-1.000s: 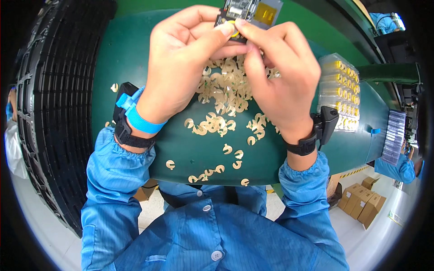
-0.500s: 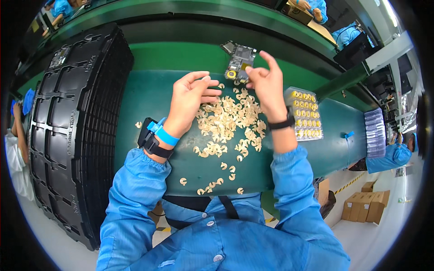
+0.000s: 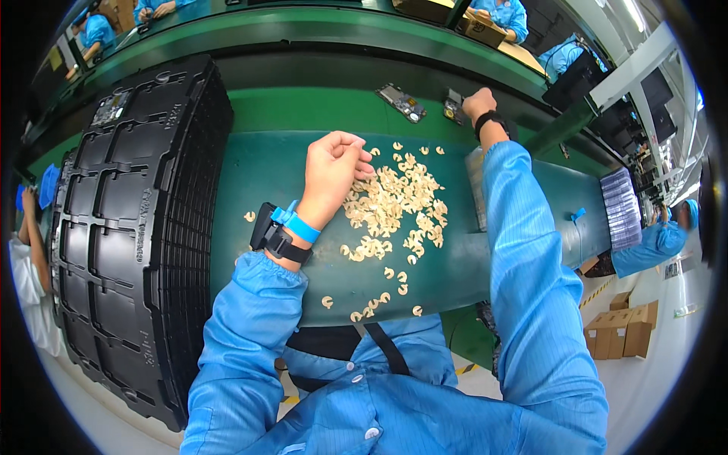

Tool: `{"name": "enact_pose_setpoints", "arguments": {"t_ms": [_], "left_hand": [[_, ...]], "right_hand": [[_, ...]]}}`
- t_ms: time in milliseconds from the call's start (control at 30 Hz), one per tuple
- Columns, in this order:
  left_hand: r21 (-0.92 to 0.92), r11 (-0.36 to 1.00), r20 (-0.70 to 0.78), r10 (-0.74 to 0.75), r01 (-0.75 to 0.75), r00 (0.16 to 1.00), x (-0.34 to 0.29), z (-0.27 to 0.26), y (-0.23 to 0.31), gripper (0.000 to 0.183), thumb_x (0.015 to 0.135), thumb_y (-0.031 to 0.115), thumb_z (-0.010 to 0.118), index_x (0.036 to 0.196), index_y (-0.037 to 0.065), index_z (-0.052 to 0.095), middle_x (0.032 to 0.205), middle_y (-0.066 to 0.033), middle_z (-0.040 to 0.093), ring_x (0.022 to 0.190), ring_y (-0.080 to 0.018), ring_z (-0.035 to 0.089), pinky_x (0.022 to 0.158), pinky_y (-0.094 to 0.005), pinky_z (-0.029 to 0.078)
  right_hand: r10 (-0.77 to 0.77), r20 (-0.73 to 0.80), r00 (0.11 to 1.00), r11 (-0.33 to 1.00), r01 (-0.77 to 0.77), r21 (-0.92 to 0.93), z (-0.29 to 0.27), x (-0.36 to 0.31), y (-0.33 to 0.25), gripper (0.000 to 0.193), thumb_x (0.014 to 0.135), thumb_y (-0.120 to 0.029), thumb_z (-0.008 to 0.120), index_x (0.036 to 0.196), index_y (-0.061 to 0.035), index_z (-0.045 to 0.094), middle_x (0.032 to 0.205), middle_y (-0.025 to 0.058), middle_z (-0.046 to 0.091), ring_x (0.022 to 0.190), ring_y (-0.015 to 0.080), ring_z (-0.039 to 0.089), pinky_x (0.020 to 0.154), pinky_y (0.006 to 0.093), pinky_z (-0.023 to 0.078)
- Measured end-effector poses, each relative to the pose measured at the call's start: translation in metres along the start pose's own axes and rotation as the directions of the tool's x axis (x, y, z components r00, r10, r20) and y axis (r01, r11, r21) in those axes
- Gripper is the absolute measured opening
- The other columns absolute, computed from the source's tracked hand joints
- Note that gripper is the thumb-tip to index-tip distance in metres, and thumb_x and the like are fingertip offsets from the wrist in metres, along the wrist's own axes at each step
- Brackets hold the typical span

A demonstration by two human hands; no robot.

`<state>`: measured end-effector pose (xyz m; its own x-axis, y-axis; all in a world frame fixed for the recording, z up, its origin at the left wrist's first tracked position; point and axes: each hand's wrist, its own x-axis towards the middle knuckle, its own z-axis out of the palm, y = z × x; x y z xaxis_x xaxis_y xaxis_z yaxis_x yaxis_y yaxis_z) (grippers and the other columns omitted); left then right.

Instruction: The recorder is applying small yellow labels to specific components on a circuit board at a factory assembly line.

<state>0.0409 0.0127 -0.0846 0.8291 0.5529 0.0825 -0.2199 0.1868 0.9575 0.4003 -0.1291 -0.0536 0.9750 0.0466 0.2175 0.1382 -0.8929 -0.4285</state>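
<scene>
My left hand (image 3: 331, 176) is closed, thumb against curled fingers, at the left edge of a loose pile of small cream C-shaped pieces (image 3: 383, 201). Whatever its fingertips may pinch is too small to make out. Stretched to the far side, my right hand (image 3: 481, 105) is closed on a circuit board (image 3: 453, 107), tilted and seen partly edge-on; the fingertips are mostly hidden. Left of it, another circuit board (image 3: 402, 102) lies on the green ledge beyond the mat. My right sleeve largely covers a clear tray (image 3: 477, 189) beside the pile.
A tall stack of black plastic trays (image 3: 144, 227) fills the left side. Stacked clear trays (image 3: 622, 208) stand far right, near a green post (image 3: 565, 125). Cardboard boxes (image 3: 620, 334) are on the floor at right. Co-workers in blue sit across the line.
My right hand has moved right and away from me with the circuit board. The other board, mostly hidden before, now shows on the ledge. My left fingers have curled in; my right sleeve now covers the tray.
</scene>
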Motion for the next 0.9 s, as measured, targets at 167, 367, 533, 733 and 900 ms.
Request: {"name": "enact_pose_setpoints", "arguments": {"t_ms": [167, 367, 533, 733, 900], "left_hand": [[0.003, 1.0, -0.005, -0.006, 0.006, 1.0, -0.001, 0.005, 0.006, 0.016, 0.102, 0.011, 0.059, 0.105, -0.004, 0.066, 0.087, -0.0116, 0.072, 0.072, -0.0172, 0.073, 0.063, -0.0265, 0.056], [0.035, 0.998, 0.033, 0.048, -0.05, 0.998, 0.003, -0.001, 0.002, 0.016, 0.101, 0.008, 0.058, 0.109, -0.004, 0.066, 0.089, -0.0125, 0.072, 0.075, -0.018, 0.073, 0.064, -0.0267, 0.056], [0.068, 0.998, 0.055, -0.004, 0.0, 0.998, 0.004, -0.002, 0.001, 0.019, 0.102, 0.011, 0.06, 0.111, -0.004, 0.065, 0.097, -0.0146, 0.073, 0.08, -0.0193, 0.073, 0.068, -0.0279, 0.058], [-0.003, 1.0, 0.112, 0.023, -0.023, 0.993, -0.006, 0.018, 0.005, 0.025, 0.103, 0.013, 0.061, 0.119, -0.005, 0.061, 0.111, -0.0162, 0.073, 0.095, -0.0226, 0.075, 0.077, -0.0302, 0.061], [-0.055, 0.994, 0.103, 0.096, -0.091, 0.99, -0.001, 0.013, 0.002, 0.02, 0.105, 0.008, 0.055, 0.117, -0.006, 0.063, 0.111, -0.0141, 0.073, 0.095, -0.0226, 0.075, 0.078, -0.0296, 0.062]], "right_hand": [[-0.581, 0.233, 0.78, 0.809, 0.584, 0.062, 0.015, -0.035, -0.025, 0.079, 0.082, -0.039, 0.082, 0.147, -0.0061, 0.051, 0.134, 0.0231, 0.065, 0.128, 0.0385, 0.061, 0.109, 0.0471, 0.047], [-0.523, 0.166, 0.836, 0.852, 0.517, 0.084, 0.036, -0.069, -0.044, 0.076, 0.072, -0.022, 0.09, 0.139, -0.0046, 0.059, 0.129, 0.0229, 0.067, 0.123, 0.039, 0.063, 0.105, 0.0416, 0.05], [-0.593, 0.11, 0.798, 0.769, 0.52, 0.371, 0.009, -0.101, -0.052, 0.049, 0.077, -0.012, 0.086, 0.122, -0.0022, 0.068, 0.105, 0.0167, 0.075, 0.1, 0.0315, 0.072, 0.09, 0.039, 0.055], [-0.574, 0.4, 0.715, 0.183, -0.365, 0.913, -0.03, -0.206, -0.064, 0.018, 0.092, -0.008, 0.074, 0.106, 0.0003, 0.067, 0.092, 0.0056, 0.072, 0.078, 0.0118, 0.067, 0.069, 0.0271, 0.054], [-0.538, 0.502, 0.677, 0.152, -0.508, 0.848, -0.032, -0.235, -0.052, 0.011, 0.096, -0.011, 0.071, 0.099, -0.0007, 0.07, 0.092, 0.0048, 0.072, 0.079, 0.0098, 0.065, 0.071, 0.0264, 0.053]]}}
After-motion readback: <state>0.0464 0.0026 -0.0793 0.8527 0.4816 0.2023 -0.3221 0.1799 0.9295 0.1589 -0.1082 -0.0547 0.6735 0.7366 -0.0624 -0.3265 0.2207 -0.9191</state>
